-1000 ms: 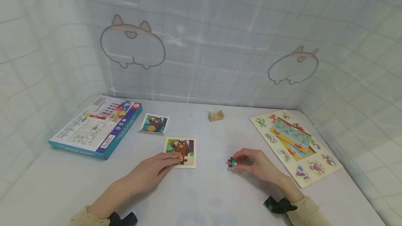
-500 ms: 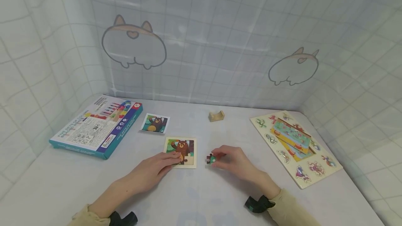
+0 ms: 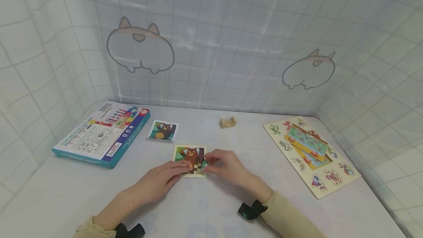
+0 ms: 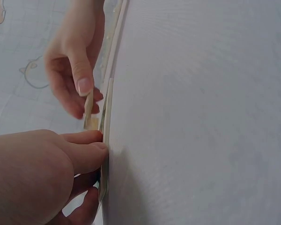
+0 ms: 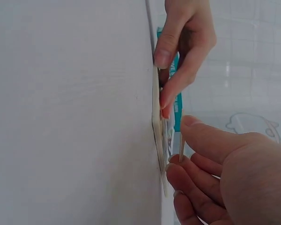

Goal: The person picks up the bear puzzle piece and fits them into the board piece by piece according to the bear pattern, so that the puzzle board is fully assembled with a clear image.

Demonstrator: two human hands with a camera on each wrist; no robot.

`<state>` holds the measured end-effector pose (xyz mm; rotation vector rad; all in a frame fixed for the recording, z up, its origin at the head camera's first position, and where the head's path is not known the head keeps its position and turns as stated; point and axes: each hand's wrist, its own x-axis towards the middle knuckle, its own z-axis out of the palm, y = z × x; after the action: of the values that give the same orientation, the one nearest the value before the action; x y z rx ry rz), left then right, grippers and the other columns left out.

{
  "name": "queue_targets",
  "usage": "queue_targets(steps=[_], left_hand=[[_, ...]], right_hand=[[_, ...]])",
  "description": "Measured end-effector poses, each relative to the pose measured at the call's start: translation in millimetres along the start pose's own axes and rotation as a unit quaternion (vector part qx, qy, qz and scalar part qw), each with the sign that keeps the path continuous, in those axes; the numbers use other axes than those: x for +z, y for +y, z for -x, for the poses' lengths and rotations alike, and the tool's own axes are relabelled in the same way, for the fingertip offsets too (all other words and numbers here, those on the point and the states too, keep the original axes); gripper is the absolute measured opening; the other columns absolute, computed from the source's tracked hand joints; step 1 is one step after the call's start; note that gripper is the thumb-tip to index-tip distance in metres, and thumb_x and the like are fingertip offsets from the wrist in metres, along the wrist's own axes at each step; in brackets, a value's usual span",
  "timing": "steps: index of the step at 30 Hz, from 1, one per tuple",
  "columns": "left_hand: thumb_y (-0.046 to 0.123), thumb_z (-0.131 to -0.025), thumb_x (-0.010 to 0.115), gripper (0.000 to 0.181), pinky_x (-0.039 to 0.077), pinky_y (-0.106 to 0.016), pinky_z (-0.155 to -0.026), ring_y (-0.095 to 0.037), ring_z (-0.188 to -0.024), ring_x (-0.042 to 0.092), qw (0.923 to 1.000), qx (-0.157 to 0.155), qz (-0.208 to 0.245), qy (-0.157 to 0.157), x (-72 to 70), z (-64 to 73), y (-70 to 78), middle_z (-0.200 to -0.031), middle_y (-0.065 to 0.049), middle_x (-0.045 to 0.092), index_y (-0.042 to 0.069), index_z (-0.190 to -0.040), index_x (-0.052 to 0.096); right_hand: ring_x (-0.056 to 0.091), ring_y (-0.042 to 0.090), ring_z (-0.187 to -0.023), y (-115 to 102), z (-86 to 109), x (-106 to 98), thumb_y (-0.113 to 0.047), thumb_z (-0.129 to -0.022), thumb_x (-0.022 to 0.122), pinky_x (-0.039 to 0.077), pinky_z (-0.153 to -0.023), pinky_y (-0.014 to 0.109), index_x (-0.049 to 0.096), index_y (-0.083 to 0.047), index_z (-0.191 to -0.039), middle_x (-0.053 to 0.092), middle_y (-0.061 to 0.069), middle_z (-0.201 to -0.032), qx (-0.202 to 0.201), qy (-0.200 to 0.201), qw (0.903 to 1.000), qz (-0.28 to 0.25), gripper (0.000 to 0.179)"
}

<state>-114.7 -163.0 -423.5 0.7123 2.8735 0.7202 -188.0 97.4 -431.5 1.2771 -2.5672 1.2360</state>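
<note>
A small square bear jigsaw puzzle in a pale wooden frame (image 3: pixel 199 175) lies flat at the middle of the table. My left hand (image 3: pixel 160 178) rests on its left side, fingers extended over the picture and thumb by the near edge. Between thumb and fingertips my right hand (image 3: pixel 231 166) pinches a green and dark puzzle piece (image 3: pixel 204 163) over the frame's right side. Edge-on in the right wrist view, the piece (image 5: pixel 182 147) stands a little apart from the board. The fingers partly cover the lower part of the picture.
Behind the puzzle lie a bear picture card (image 3: pixel 162 130) and a small wooden cradle-shaped block (image 3: pixel 227 122). A flat blue-edged box (image 3: pixel 104 133) sits at the left. On the right, a wooden animal board (image 3: pixel 325 184) carries colourful cards (image 3: pixel 307 142). A patterned curtain (image 3: pixel 211 47) hangs behind.
My right hand has carried the puzzle piece leftward, from right of the puzzle to over its right side. The left hand stays on the puzzle.
</note>
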Motion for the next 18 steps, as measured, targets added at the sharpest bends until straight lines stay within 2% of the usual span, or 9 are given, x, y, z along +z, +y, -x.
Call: queue_targets(steps=[11, 18], left_hand=[[0.021, -0.099, 0.063, 0.040, 0.045, -0.052, -0.108, -0.026, -0.138, 0.050, 0.9998, -0.015, 0.005, -0.007, -0.5, -0.8, 0.3, -0.147, 0.003, 0.056, 0.021, -0.139, 0.061], [0.022, -0.100, 0.062, 0.039, 0.046, -0.052, -0.108, -0.026, -0.138, 0.050, 0.9999, -0.012, 0.006, -0.008, -0.8, -0.5, 1.3, -0.146, 0.002, 0.056, 0.021, -0.138, 0.062]], right_hand=[[0.069, 0.014, -0.086, 4.3, -2.8, 7.8, -0.019, -0.083, 0.083, 0.058, -0.079, 0.026, 0.073, -0.005, -0.114, 0.073, 0.000, -0.096, -0.002, 0.002, 1.0000, -0.006, 0.036], [0.066, 0.009, -0.085, 6.2, -2.0, 8.5, -0.020, -0.083, 0.083, 0.056, -0.078, 0.023, 0.073, -0.005, -0.115, 0.071, -0.001, -0.096, -0.001, -0.002, 1.0000, 0.004, 0.037]])
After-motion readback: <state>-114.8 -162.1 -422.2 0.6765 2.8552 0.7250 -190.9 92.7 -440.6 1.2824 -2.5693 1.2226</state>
